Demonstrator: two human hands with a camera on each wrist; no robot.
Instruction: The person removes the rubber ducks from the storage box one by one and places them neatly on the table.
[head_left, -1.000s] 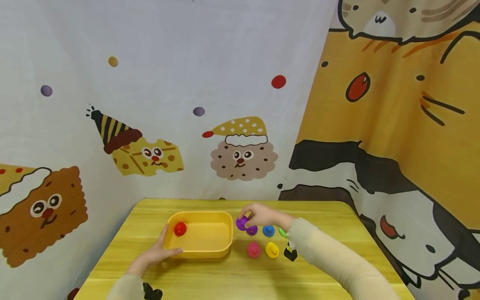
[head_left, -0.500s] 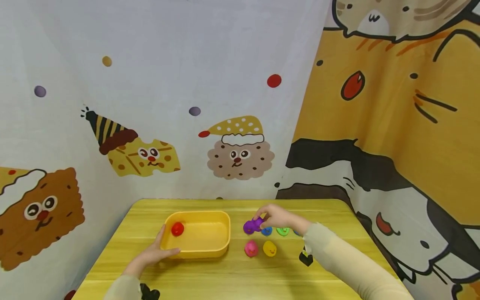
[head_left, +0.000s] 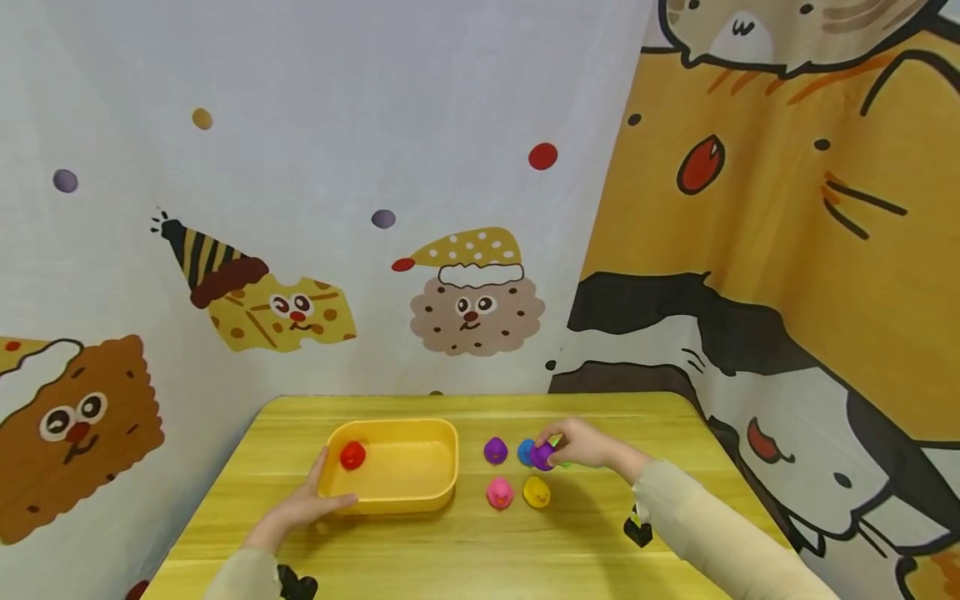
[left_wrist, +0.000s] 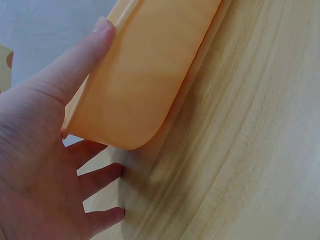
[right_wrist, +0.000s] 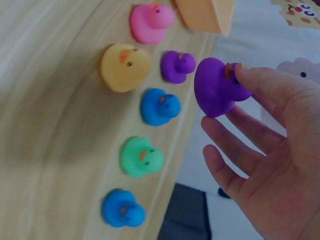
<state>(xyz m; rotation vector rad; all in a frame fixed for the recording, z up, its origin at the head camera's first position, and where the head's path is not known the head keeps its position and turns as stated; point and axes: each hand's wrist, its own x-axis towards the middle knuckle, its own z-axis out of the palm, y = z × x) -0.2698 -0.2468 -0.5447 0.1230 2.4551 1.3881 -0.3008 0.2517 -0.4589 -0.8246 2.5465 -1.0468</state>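
Observation:
My right hand [head_left: 581, 443] pinches a purple rubber duck [right_wrist: 215, 89] by its head between thumb and fingers, holding it above the row of ducks. Close by on the table are another purple duck [right_wrist: 176, 67], a blue duck [right_wrist: 159, 107], a green duck [right_wrist: 141, 157] and a second blue duck [right_wrist: 122, 208]. Nearer me lie a pink duck [head_left: 500, 493] and a yellow duck [head_left: 537, 492]. My left hand [head_left: 303, 502] rests against the left front corner of a yellow plastic basin [head_left: 405, 505], thumb on its rim, other fingers spread. Inside the basin is a red duck [head_left: 352, 455].
The wood-grain table [head_left: 450, 554] ends at a back edge close to a cartoon-printed curtain [head_left: 465, 108]. The basin stands left of the ducks. In the head view, the right hand hides the second blue duck and part of the green one.
My right hand has moved right with the purple duck, from beside the basin past the other purple duck to over the blue one. My left hand stays at the basin; the head view shifts slightly.

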